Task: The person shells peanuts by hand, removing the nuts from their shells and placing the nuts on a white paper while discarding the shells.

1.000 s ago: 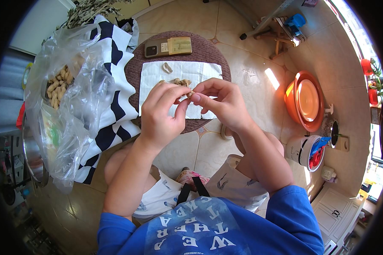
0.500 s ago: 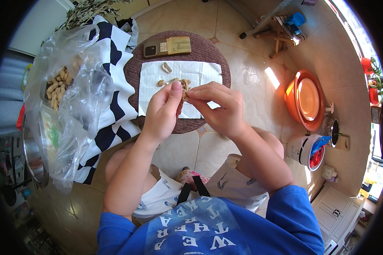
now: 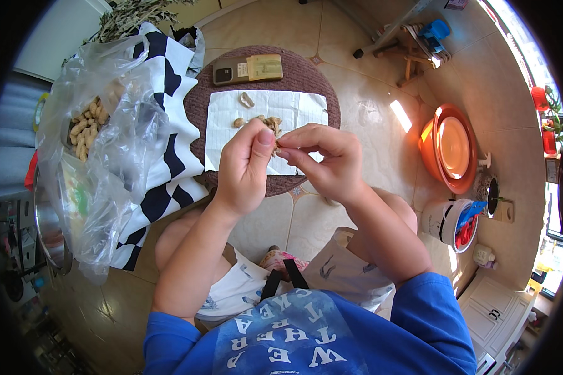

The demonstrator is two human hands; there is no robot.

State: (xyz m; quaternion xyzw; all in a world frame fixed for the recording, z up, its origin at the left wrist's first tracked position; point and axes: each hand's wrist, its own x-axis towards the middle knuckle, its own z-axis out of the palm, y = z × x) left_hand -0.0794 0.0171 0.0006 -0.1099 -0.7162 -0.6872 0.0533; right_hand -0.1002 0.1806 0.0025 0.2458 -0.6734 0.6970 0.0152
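Both hands meet over a lined white sheet of paper [image 3: 225, 150] on a round brown stool [image 3: 197, 115]. My left hand [image 3: 247, 172] is closed, its thumb up, around a peanut [image 3: 277, 149] that is mostly hidden by fingers. With thumb and fingertips my right hand [image 3: 331, 156] pinches the same peanut from the other side. Just beyond the fingers lies a small heap of peanut shells [image 3: 274, 122]. A single piece [image 3: 239, 122] sits left of the heap, and an open half shell [image 3: 246, 99] rests near the paper's far edge.
A phone [image 3: 247, 69] lies at the stool's far side. On the left, a clear plastic bag [image 3: 131, 144] with unshelled peanuts [image 3: 87, 128] sits over a black-and-white checked cloth [image 3: 175, 162]. Orange basins [image 3: 450, 147] and a white bucket [image 3: 447, 222] stand at the right.
My left thumb has bent down and tipped toward the right hand over the peanut. Both hands stay together in nearly the same place, and the shells on the paper look unmoved.
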